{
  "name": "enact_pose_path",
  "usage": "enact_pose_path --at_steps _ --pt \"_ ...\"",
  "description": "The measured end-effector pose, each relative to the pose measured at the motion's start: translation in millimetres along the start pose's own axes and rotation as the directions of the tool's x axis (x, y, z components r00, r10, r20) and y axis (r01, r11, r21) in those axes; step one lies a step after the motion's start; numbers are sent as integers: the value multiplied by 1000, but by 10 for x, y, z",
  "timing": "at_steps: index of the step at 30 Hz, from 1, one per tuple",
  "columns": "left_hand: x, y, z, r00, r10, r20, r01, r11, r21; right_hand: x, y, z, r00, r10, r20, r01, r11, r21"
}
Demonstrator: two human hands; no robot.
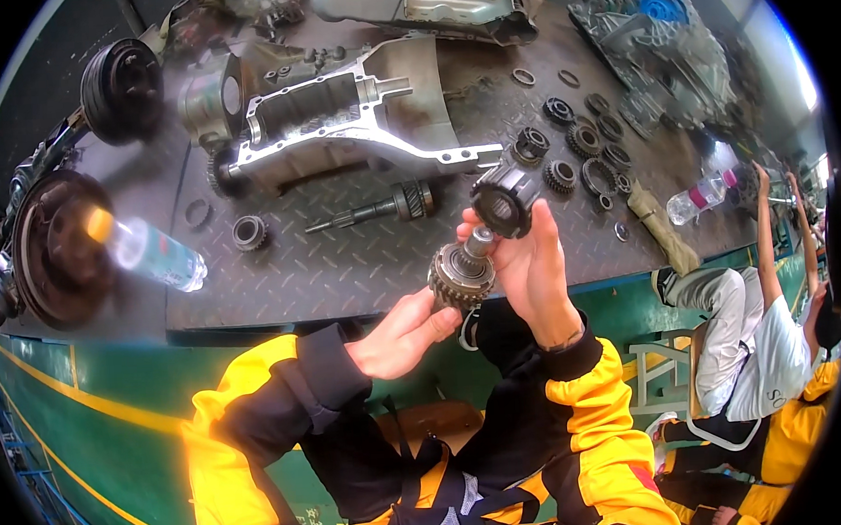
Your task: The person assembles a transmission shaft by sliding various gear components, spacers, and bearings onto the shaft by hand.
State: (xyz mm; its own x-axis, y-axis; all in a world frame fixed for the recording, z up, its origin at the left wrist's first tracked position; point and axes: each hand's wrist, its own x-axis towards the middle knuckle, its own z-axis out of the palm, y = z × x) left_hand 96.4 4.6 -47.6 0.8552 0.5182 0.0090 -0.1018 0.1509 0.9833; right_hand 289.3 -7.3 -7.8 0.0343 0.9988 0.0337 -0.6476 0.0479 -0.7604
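The left hand [401, 335] had its fingers clamped on a toothed steel gear cluster [461, 275], held above the near edge of the chequer-plate bench [345, 266]. The right hand [530, 266] gripped a dark, ribbed cylindrical hub [503, 201] directly above it. A splined shaft [380, 208] lay on the bench beside a cast aluminium housing [337, 124].

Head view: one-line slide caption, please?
Left hand holds geared shaft; right hand holds dark gear above checker-plate bench.
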Motion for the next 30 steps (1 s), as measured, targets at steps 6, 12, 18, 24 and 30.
enact_pose_path --at_steps 6,12,18,24,30 --pt "22 6 24 999 31 -11 -30 1000 5 -32 -72 6 954 -207 216 276 887 -370" --pt "-7 12 10 999 41 -16 -39 995 92 -53 -268 95 939 -203 277 320 809 -492" --pt "-2 18 28 989 132 74 -147 957 249 -11 -468 -23 814 -97 573 523 552 -649" --pt "-10 25 25 973 183 144 -218 932 291 -2 -530 52 726 -32 687 558 612 -561" --pt "-38 18 104 972 173 160 -209 946 247 -62 -535 89 685 -27 728 606 576 -549"
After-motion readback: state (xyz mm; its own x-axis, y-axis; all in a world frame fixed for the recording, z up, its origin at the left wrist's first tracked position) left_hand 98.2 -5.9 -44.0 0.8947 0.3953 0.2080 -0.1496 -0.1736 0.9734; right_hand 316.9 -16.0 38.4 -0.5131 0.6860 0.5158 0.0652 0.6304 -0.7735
